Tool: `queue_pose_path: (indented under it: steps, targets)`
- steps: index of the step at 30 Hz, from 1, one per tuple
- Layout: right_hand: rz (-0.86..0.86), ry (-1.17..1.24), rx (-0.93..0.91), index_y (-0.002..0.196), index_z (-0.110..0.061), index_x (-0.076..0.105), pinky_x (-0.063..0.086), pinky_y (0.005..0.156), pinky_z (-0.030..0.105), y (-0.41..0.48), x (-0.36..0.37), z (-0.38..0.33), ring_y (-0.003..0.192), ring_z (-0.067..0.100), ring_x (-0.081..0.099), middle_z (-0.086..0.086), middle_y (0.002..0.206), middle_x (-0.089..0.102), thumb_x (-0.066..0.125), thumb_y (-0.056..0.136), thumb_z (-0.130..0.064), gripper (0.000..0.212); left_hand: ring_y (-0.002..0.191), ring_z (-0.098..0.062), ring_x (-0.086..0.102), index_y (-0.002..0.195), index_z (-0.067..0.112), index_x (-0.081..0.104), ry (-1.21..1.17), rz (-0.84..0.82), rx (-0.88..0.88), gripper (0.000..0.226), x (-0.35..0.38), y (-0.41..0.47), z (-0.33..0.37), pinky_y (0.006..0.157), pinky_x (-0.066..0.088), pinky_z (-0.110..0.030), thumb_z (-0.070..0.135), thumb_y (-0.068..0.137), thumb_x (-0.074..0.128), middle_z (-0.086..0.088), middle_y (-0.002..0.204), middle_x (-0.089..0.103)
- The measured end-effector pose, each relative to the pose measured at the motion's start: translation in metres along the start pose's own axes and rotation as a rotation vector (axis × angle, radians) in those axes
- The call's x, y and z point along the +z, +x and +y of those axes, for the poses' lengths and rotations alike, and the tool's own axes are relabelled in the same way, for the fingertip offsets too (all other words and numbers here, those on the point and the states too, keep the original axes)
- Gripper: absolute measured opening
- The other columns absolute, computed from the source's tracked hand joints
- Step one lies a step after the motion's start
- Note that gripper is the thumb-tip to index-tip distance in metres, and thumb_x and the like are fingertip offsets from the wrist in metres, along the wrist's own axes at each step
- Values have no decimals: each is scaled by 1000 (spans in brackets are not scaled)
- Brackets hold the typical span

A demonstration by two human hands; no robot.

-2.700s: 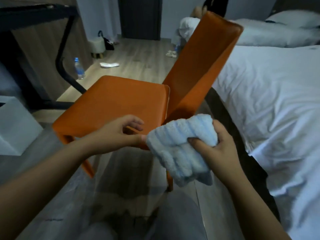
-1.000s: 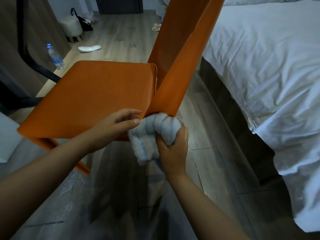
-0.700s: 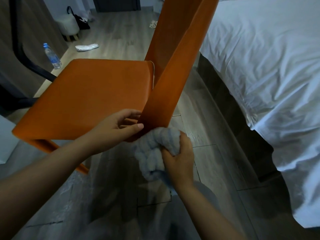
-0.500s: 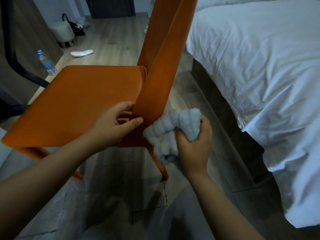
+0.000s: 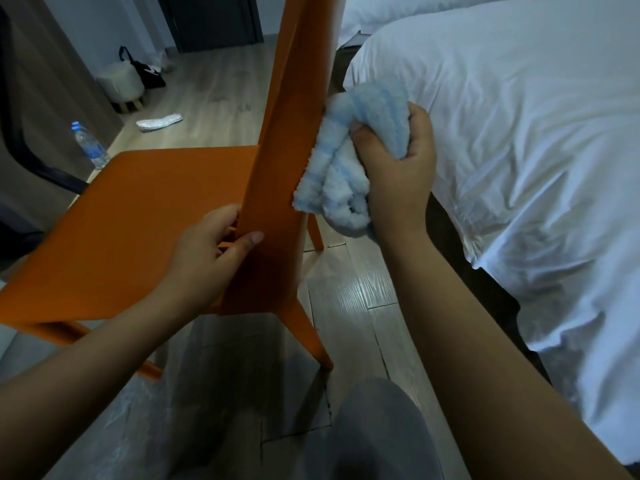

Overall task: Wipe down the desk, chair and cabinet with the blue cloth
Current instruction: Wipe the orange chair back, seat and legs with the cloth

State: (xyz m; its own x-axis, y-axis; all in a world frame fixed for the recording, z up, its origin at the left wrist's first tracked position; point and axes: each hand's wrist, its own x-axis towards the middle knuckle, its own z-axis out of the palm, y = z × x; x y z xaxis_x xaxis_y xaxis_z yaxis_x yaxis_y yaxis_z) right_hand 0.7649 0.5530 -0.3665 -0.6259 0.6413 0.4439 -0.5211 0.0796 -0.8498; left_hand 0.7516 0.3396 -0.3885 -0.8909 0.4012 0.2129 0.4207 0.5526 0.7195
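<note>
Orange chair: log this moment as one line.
right hand: grips blue cloth, pressed on orange chair backrest | left hand: grips backrest near seat | step: wiping backrest

Bare left forearm point(image 5: 86, 368), bare right forearm point(image 5: 467, 334), left hand point(image 5: 204, 251) with short plain thumbnail point(image 5: 257, 238), grey trouser knee point(image 5: 377, 431)

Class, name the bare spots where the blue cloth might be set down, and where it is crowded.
Free: the chair seat beyond the left hand; the bed right of the right hand; the floor between chair and bed. Crowded: the backrest, gripped low, blue cloth against it; far floor by bottle and stool.
</note>
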Motion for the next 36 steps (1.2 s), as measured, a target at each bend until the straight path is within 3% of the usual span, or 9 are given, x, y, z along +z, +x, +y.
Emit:
queue_pose_path:
  steps: [3,8,13,17,20,22,25,33,36]
  targets:
    - [-1,89,37,97,-4,59,55,75,48,6,5,0,80,32,62,14,86,61,66,87,-16,18,103,-18,59,117,21,58,15,-4,5,39,2,0,-2,86,52,-48,46,88,50,1,114,62]
    - [-19,192,-26,91,-4,59,49,69,36,33,15,-18,75,21,55,8,80,57,63,89,-11,9,99,-13,59,118,25,57,14,3,14,44,4,2,-5,82,53,-38,52,84,46,3,114,62]
    - [-96,100,-20,104,-4,58,49,76,21,35,31,-29,85,8,59,-2,90,59,50,95,-26,25,98,-8,60,121,30,57,22,13,26,43,5,4,-13,78,52,-31,52,86,45,8,114,62]
    - [-141,58,-22,105,-9,62,51,79,21,35,30,-35,88,8,64,-2,93,64,50,100,-27,22,98,-7,58,120,29,56,11,11,25,39,7,4,-13,74,46,-22,48,87,47,6,114,61]
    - [-145,-45,-61,109,-11,63,54,85,37,31,31,-27,94,18,65,6,99,66,54,96,-33,27,98,-10,59,119,26,58,13,13,47,46,7,5,-11,76,50,-27,54,85,45,6,111,63]
    - [-166,-78,-30,102,-7,62,54,78,48,20,30,-9,85,24,65,13,91,65,52,95,-35,31,96,-10,59,113,35,57,6,18,68,41,7,4,-12,78,52,-33,57,83,40,7,107,62]
    - [-224,-146,70,90,-5,60,53,65,46,-10,24,29,70,24,62,15,79,62,50,95,-33,30,96,-9,58,106,48,52,-12,21,80,28,9,3,-13,77,53,-36,58,83,40,13,108,60]
    - [-372,-231,312,89,-3,61,47,59,29,-69,13,105,69,21,59,17,80,62,44,92,-42,42,95,-5,58,106,50,48,17,42,118,24,11,5,-19,77,53,-34,57,85,40,11,106,60]
    - [-403,-284,355,87,-12,61,47,62,28,-79,12,124,74,18,59,12,82,61,41,90,-54,46,96,-7,58,108,46,49,11,49,113,28,12,5,-20,77,53,-36,57,85,40,7,108,61]
